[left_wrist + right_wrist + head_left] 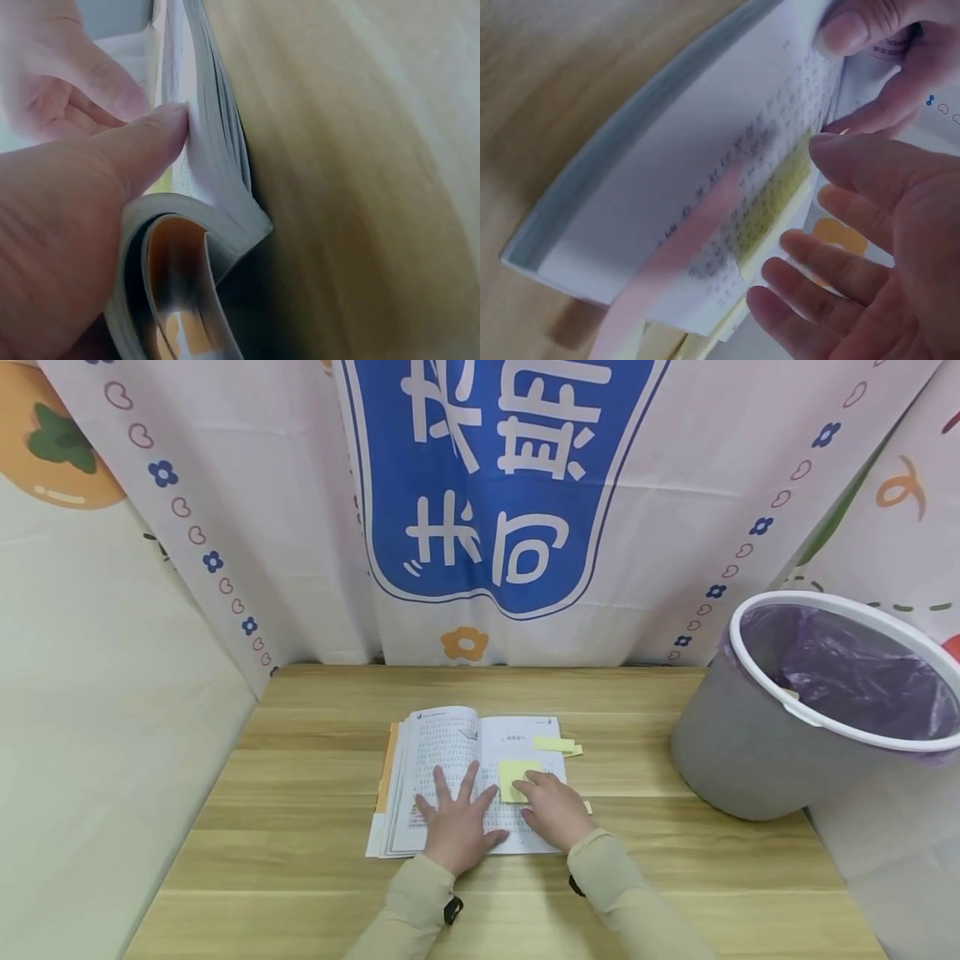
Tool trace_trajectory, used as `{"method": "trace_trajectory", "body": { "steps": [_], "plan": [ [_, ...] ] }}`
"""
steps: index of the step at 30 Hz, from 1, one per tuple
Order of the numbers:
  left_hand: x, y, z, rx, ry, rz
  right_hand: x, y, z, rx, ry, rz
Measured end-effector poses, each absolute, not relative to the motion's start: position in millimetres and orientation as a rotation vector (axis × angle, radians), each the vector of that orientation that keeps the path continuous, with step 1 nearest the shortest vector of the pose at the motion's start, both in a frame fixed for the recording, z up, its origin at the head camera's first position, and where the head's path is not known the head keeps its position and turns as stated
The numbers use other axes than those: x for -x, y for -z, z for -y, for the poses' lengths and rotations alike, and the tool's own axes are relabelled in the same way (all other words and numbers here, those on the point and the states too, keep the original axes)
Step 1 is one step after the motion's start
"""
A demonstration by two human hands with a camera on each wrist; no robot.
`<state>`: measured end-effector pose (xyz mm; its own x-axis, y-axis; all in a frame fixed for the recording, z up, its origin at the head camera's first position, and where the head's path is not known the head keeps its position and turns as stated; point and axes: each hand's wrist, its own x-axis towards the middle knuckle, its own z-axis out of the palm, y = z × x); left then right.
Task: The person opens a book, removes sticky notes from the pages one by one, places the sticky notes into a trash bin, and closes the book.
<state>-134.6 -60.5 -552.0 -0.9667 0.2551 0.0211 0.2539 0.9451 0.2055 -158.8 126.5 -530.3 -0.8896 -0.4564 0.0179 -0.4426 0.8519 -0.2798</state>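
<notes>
An open book [442,752] with printed text lies in the middle of the wooden table [300,843]. My left hand [456,827] rests flat on the left page with its fingers spread. In the left wrist view its thumb [142,146] touches the page edges of the book [217,180]. My right hand [553,810] lies on the right page, fingertips touching a yellow sticky note [514,774]. In the right wrist view the right hand [870,255] has straight, relaxed fingers beside the yellow sticky note [776,206] on the book [690,142].
A grey bin [735,752] with a white rim and purple liner stands at the table's right. More small yellow notes [555,744] stick out at the book's right edge. A curtain with a blue banner [502,485] closes the back.
</notes>
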Motion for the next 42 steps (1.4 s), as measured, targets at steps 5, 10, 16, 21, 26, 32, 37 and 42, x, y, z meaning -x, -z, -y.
{"method": "trace_trajectory", "body": {
  "steps": [5,10,16,21,26,32,37,42],
  "plan": [
    [133,553,60,-0.313,-0.373,-3.07,161,537,-121,0.754,0.408,-2.959],
    [134,551,59,-0.278,-0.395,-3.056,163,543,-117,0.767,0.383,-3.001],
    [135,549,57,-0.274,-0.376,-3.038,165,548,-119,0.744,0.39,-3.047],
    [136,548,58,-0.274,-0.374,-3.024,166,550,-119,0.76,0.381,-3.035],
    [137,546,59,-0.275,-0.373,-3.016,165,547,-116,0.804,0.35,-3.056],
    [137,545,60,-0.267,-0.364,-3.003,167,549,-114,0.834,0.307,-3.109],
    [138,545,60,-0.255,-0.367,-2.992,169,551,-115,0.803,0.379,-3.15],
    [138,546,60,-0.26,-0.37,-2.988,171,551,-118,0.692,0.45,-3.186]
  ]
}}
